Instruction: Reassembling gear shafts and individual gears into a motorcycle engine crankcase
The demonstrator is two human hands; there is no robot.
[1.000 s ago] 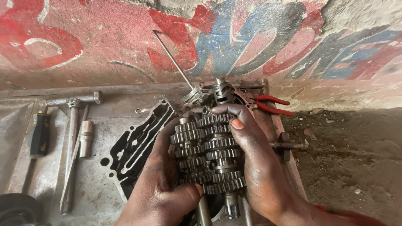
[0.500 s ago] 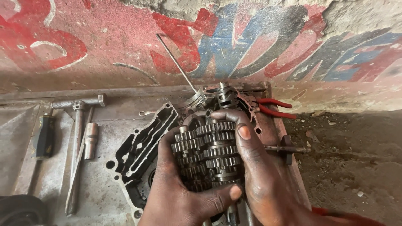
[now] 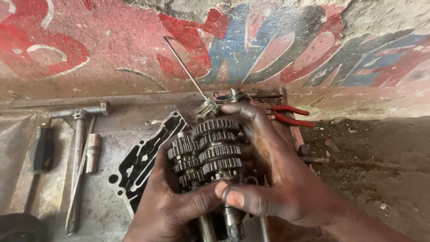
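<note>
Where hands [image 3: 251, 188] clasp the gear cluster [image 3: 206, 150], shafts are hidden.

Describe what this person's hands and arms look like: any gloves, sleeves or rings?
Both the left hand and the right hand are bare: no gloves, and no rings or watch on the parts that show. The fingers look smeared with dark, oily grime, and the nails are short. The right forearm is bare, with no sleeve in view.

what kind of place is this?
Likely a roadside motorcycle repair spot: both hands hold a greasy gear cluster, tools like a T-wrench and red pliers lie on a metal sheet beside a dirt floor.
</note>
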